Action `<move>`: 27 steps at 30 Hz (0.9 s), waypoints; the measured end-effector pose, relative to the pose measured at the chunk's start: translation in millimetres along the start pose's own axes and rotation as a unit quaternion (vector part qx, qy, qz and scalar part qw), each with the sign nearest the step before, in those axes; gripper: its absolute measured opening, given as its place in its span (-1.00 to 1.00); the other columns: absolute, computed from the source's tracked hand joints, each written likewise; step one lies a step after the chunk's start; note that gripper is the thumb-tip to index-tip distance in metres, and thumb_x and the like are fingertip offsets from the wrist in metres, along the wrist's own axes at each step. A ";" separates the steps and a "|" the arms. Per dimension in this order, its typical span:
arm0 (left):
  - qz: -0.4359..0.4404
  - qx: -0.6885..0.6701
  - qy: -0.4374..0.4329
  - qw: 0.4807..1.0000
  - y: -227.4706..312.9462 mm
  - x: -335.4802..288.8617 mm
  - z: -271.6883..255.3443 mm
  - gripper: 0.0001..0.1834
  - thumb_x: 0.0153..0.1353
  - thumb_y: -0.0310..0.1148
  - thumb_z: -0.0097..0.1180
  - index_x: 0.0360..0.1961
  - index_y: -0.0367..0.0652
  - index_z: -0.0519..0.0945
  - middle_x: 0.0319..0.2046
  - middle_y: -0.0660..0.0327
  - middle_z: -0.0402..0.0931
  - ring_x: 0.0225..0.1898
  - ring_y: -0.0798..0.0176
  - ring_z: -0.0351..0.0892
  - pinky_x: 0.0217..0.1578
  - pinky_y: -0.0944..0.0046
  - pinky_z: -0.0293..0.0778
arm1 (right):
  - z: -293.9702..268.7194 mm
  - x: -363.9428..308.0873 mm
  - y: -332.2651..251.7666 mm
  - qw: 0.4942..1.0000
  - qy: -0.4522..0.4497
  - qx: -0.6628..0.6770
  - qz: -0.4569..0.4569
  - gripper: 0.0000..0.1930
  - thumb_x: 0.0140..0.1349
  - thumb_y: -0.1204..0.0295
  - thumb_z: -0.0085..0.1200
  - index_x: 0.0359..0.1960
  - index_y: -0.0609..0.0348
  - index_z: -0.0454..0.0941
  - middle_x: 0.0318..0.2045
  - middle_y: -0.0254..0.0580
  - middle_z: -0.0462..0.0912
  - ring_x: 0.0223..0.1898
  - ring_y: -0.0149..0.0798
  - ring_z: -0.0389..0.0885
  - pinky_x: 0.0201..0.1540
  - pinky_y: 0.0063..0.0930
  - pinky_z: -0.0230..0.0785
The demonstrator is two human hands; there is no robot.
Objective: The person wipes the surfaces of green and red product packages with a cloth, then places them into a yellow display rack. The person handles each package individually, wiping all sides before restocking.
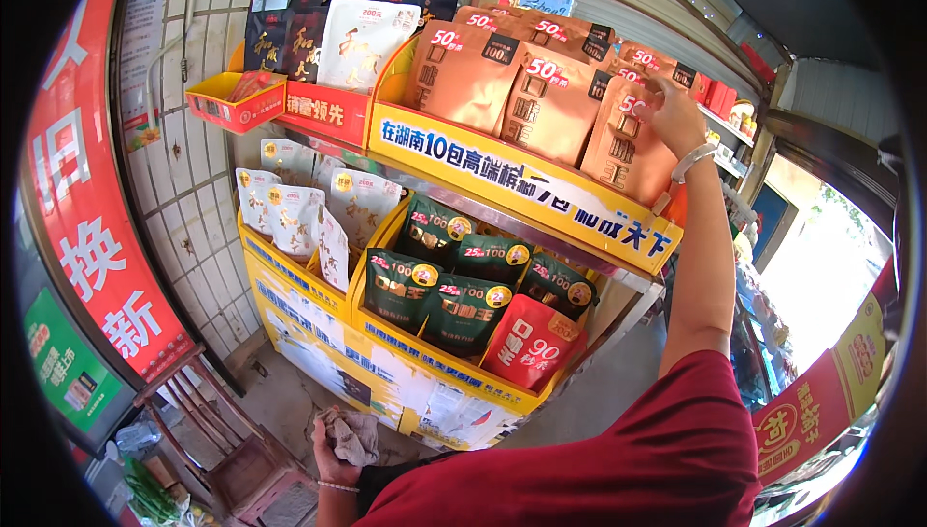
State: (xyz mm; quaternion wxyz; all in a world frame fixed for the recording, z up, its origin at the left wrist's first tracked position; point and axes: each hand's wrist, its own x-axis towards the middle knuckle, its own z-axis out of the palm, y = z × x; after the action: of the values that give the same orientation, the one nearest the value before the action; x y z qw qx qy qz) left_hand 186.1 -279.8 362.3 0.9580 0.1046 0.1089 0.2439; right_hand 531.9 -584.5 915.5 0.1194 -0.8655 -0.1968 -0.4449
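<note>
My right arm reaches up to the top shelf. There my right hand (676, 120) has its fingers bent and closed at the upper edge of an orange-brown pouch (623, 155), the rightmost in the front row. More orange-brown pouches (546, 102) stand upright beside and behind it in a yellow display tray (483, 162). Low down, near the stand's foot, my left hand (331, 469) is closed round a crumpled grey-brown cloth (351, 435). Part of that hand's fingers lies hidden under the cloth.
Black and white pouches (367, 44) stand left on the top shelf, by a small yellow box (232, 107). The lower tier holds white pouches (294, 216), dark green pouches (463, 313) and a red pouch (531, 342). A wooden chair (241, 469) stands at lower left.
</note>
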 end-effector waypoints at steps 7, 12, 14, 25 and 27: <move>-0.015 0.027 0.002 1.000 2.8 -1.5 -6.5 -0.56 0.24 -0.08 0.07 0.02 -0.16 0.53 -0.19 0.07 0.61 -0.13 0.04 0.59 -0.06 -0.01 0.53 | -28.5 -6.5 -24.9 0.998 0.039 -0.039 -0.030 -0.66 -0.05 0.21 0.35 -0.29 0.15 0.65 -0.42 -0.03 0.69 -0.31 -0.02 0.67 -0.10 -0.18 0.45; 0.002 0.103 -0.005 0.995 3.7 -7.3 10.8 -0.61 0.08 -0.36 0.07 -0.02 -0.20 0.52 -0.07 0.02 0.55 -0.01 0.02 0.53 0.06 0.00 0.46 | -70.7 -39.9 -91.4 0.888 0.328 -0.143 -0.290 -0.83 0.08 0.29 0.23 -0.47 0.10 0.58 -0.56 -0.10 0.62 -0.42 0.00 0.58 -0.10 -0.15 0.38; 0.027 0.191 -0.029 0.981 5.7 -11.5 18.3 -0.58 -0.01 -0.45 0.07 -0.04 -0.24 0.50 0.00 0.06 0.50 0.07 0.07 0.47 0.13 0.06 0.41 | -83.1 -51.7 -116.6 0.858 0.384 -0.200 -0.277 -0.83 0.19 0.23 0.16 -0.37 0.03 0.61 -0.41 -0.19 0.67 -0.39 -0.04 0.61 -0.31 -0.32 0.46; 0.140 0.188 -0.120 0.965 15.7 -63.3 24.5 0.01 0.09 -0.30 0.38 0.44 -0.03 -0.03 -0.16 0.24 0.51 -0.12 0.31 0.55 -0.01 0.28 0.48 | 97.9 -201.5 -307.5 0.740 -0.293 0.525 -0.302 -0.82 0.29 0.53 0.09 -0.11 0.33 0.55 -0.30 -0.33 0.64 -0.31 -0.52 0.54 -0.26 -0.64 0.39; 0.124 0.110 -0.056 0.985 18.9 -74.9 8.9 -0.19 0.09 -0.26 0.38 0.29 -0.01 0.17 0.05 0.10 0.49 0.05 0.20 0.52 0.09 0.14 0.46 | 135.4 -260.4 -338.8 0.631 -0.393 0.620 -0.252 -0.92 0.26 0.53 0.11 -0.26 0.27 0.53 -0.39 -0.38 0.58 -0.42 -0.58 0.44 -0.38 -0.65 0.29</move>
State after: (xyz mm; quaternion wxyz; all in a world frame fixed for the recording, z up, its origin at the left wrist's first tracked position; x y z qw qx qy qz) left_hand 115.8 -301.6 387.4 0.9075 0.2352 0.0678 0.3413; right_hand 341.4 -291.0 635.5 0.4220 -0.5972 -0.6650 0.1516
